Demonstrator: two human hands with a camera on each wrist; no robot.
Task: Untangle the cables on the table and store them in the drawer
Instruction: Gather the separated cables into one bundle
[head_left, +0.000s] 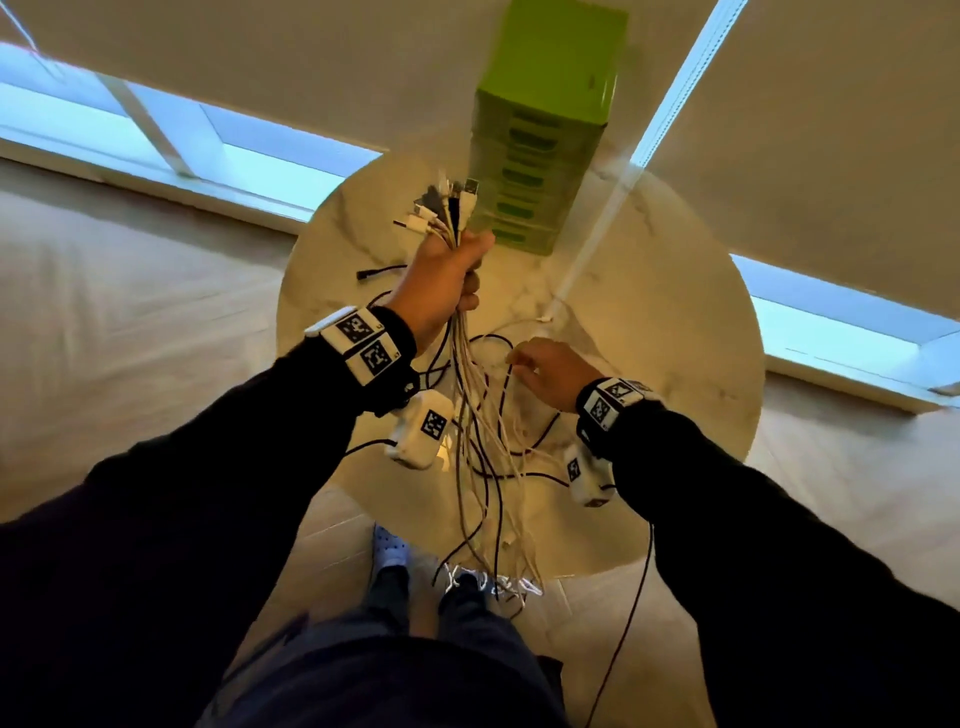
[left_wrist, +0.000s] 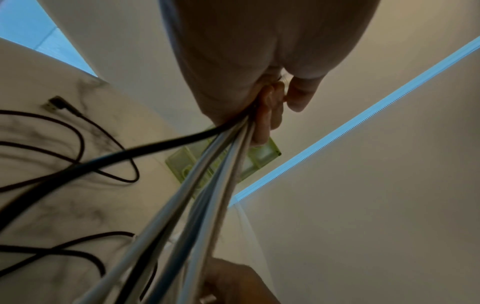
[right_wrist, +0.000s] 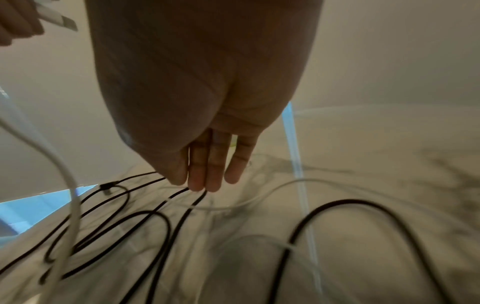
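Note:
My left hand (head_left: 447, 275) is raised over the round marble table (head_left: 675, 338) and grips a bundle of white and black cables (head_left: 480, 415) in a fist. Their plug ends (head_left: 449, 205) fan out above the fist. The strands hang down past the table's near edge. In the left wrist view the fingers (left_wrist: 262, 115) curl round the bundle (left_wrist: 205, 185). My right hand (head_left: 540, 366) hovers low to the right, fingers (right_wrist: 207, 172) straight, tips just above loose black cables (right_wrist: 145, 222) lying on the table. A green drawer unit (head_left: 535, 171) stands at the back, its drawers closed.
A black cable with a plug (head_left: 382, 270) lies left of my left hand. A white blind cord (head_left: 587, 244) comes down to the table beside the drawer unit. My feet (head_left: 389, 551) are at the table's near edge, where cable ends dangle toward the floor.

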